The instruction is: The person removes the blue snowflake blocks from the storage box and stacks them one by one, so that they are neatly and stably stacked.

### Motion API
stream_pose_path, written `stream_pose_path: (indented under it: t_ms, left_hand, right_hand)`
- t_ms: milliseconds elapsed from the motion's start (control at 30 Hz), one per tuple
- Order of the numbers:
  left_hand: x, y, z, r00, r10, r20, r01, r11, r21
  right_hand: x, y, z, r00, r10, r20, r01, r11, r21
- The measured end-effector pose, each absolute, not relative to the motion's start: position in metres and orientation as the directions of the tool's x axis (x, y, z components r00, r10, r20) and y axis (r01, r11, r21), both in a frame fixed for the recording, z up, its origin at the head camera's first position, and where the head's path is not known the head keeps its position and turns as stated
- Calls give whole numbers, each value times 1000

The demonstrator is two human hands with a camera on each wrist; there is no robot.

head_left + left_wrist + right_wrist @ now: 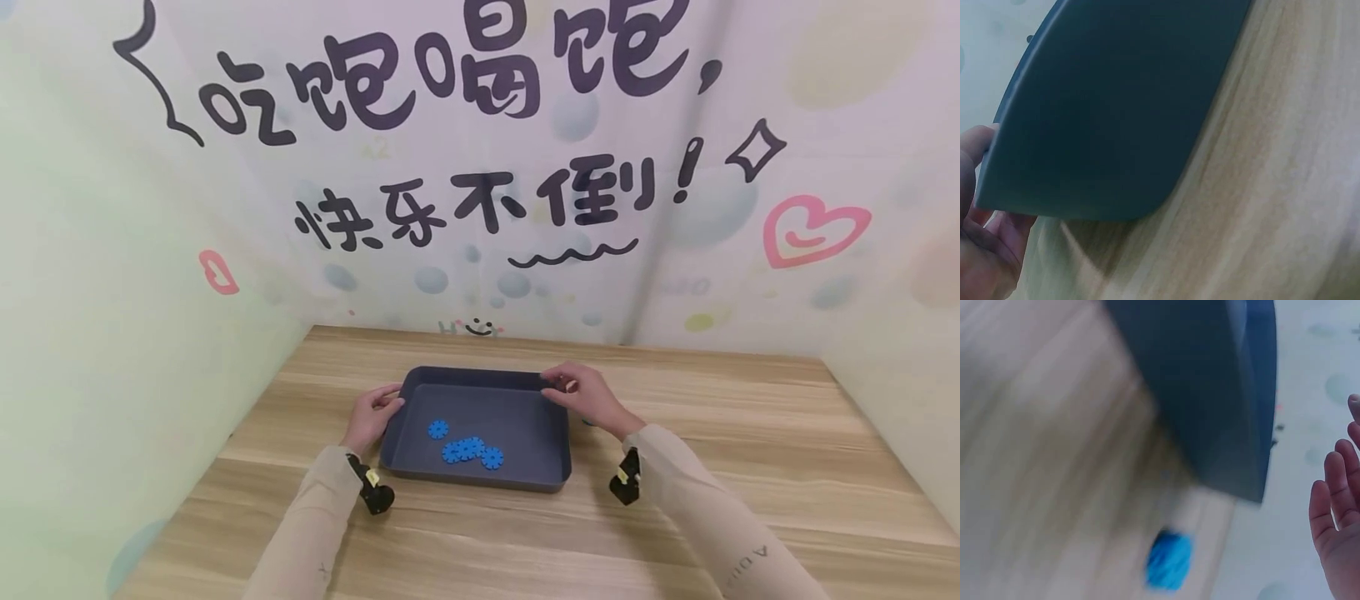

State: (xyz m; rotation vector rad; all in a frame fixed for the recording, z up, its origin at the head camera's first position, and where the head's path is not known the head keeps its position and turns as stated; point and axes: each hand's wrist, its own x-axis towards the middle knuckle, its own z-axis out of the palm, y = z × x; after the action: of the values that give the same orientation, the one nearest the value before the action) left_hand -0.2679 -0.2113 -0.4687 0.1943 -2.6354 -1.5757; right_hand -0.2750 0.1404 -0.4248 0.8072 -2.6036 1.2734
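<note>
A dark grey rectangular tray (520, 421) sits in front of me on the table. Several blue notched plastic discs (492, 457) lie in it, some overlapping, with one (438, 429) slightly apart. My left hand (371, 418) grips the tray's left side, thumb at the rim and fingers round the outer wall. Over at the far right corner is my right hand (591, 397); the right wrist view shows its fingers (1338, 487) extended and apart from the tray wall (1210, 400). A blurred blue piece (1169, 559) lies on the table just outside the tray's right side, mostly hidden by the right hand in the head view.
The wood-grain table (480, 542) runs back to a printed cloth wall (465, 283) with black lettering. Pale side walls bound it left and right. Black wrist cameras (626, 479) are strapped under both sleeves.
</note>
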Motion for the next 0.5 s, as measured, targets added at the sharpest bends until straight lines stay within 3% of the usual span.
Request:
stream_pose_path:
  t_ms: [500]
  left_hand:
    - [-268, -213, -468, -990, -138, 26, -44, 484, 874]
  right_hand:
    - [-297, 66, -415, -785, -515, 346, -591, 453, -668]
